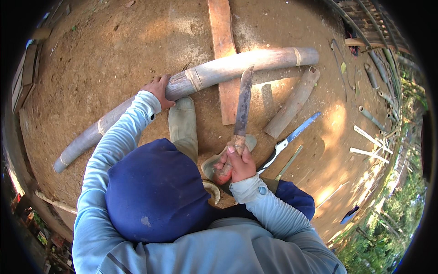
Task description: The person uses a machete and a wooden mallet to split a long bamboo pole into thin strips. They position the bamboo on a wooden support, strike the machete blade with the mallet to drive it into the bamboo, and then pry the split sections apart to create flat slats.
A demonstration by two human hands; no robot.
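A long, thick bamboo pole (219,72) lies slantwise on the ground, its right part over a wooden plank (222,32). My left hand (158,91) grips the pole left of its middle, beside a node, fingers over the far side and thumb on the near side. In my right hand (236,163) is a machete (244,100), held by its handle with the blade pointing away from me. The blade's tip overlaps the pole's near edge in this view; whether they touch I cannot tell. My left boot (182,114) is close against the pole, below my left hand.
A short wooden log (292,105) lies right of the plank. Nearer me rest a pruning saw (296,134) with a blue blade and a thin green strip (289,163). Farther right are several cut bamboo pieces (372,118), pale sticks (369,155) and a dark flat object (350,214).
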